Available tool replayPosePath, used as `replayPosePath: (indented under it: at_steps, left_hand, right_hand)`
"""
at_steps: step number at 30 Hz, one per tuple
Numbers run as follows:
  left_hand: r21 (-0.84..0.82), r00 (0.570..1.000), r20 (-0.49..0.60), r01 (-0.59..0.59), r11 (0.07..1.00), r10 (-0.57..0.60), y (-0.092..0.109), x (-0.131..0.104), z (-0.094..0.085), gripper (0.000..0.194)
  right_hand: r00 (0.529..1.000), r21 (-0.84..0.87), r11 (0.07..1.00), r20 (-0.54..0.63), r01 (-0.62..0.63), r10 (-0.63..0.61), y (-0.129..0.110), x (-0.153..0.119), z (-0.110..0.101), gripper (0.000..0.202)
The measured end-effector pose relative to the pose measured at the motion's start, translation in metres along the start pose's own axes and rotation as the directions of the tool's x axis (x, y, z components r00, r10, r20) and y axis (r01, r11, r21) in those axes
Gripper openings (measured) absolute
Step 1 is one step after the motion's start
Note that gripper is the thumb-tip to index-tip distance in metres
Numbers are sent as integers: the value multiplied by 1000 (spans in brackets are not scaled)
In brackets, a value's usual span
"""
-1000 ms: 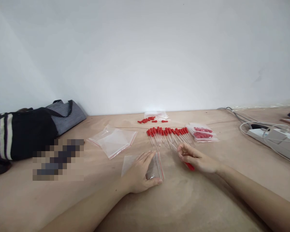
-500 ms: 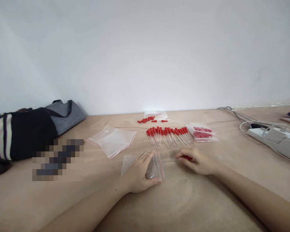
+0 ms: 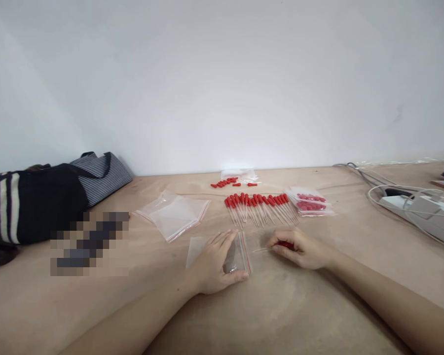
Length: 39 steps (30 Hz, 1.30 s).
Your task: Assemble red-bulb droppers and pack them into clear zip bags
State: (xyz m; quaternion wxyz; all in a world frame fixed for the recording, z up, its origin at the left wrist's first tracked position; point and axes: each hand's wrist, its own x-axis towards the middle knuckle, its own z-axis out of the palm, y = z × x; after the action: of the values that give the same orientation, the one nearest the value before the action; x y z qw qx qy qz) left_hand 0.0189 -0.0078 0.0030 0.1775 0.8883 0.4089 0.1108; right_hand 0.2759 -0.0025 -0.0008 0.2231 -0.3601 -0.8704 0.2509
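My left hand (image 3: 212, 266) lies on a clear zip bag (image 3: 241, 249) with a red stripe at its mouth. Its fingers are stretched out and its thumb is apart, pressing the bag to the table; the palm hides part of it. To the right, my right hand (image 3: 299, 250) is closed around glass droppers (image 3: 285, 244). Their red bulbs show under my fingers, and thin tubes point left towards the bag's mouth, a small gap apart. How many I hold cannot be made out. Beyond both hands lies a row of several red-bulbed droppers (image 3: 257, 201).
Loose zip bags (image 3: 177, 217) lie at left, and bags filled with red-bulbed droppers (image 3: 311, 203) at right. Loose red bulbs (image 3: 225, 182) and thin tubes lie near the wall. A striped bag (image 3: 103, 180) stands far left; a white power strip (image 3: 425, 212) with cables is far right.
My right hand has shifted slightly, and the tube tips have drawn back a little to the right, away from the bag's mouth, and lower. My left hand stays on the bag.
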Motion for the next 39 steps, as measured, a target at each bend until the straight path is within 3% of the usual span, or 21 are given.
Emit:
replayPosePath:
  at_steps: [5, 11, 16, 22, 24, 27, 31, 39]
  left_hand:
    - [8, 1000, -20, -18, 1000, 18, 0, 0, 0, 82]
    - [28, 998, -37, -42, 999, 43, -1, 2, 2, 81]
    - [74, 994, -25, -106, 992, 108, 5, 6, 3, 79]
    - [205, 986, -13, -158, 966, 164, 4, -3, -16, 85]
    - [181, 986, 64, -160, 970, 151, -5, -12, -25, 83]
    - [151, 990, 121, -88, 985, 70, -18, -26, -34, 82]
    - [103, 996, 85, 6, 995, -15, -23, -33, -30, 72]
    - [44, 1000, 12, 2, 999, -2, -8, -13, -14, 60]
  right_hand:
    - [999, 32, 998, -13, 51, -51, -5, 5, 9, 16]
    - [992, 11, 997, -108, 73, -71, -12, 15, 20, 10]
    - [988, 118, 983, -83, 138, -129, -18, 24, 32, 13]
    - [997, 155, 988, -78, 5, 7, -9, 20, 32, 36]
    - [998, 167, 986, -57, -24, 34, -3, 17, 28, 40]
    - [998, 178, 983, -28, -42, 48, 4, 13, 21, 30]
    - [996, 181, 982, -66, -48, 61, 5, 11, 20, 16]
    - [980, 224, 974, -183, -33, 75, -5, 14, 27, 19]
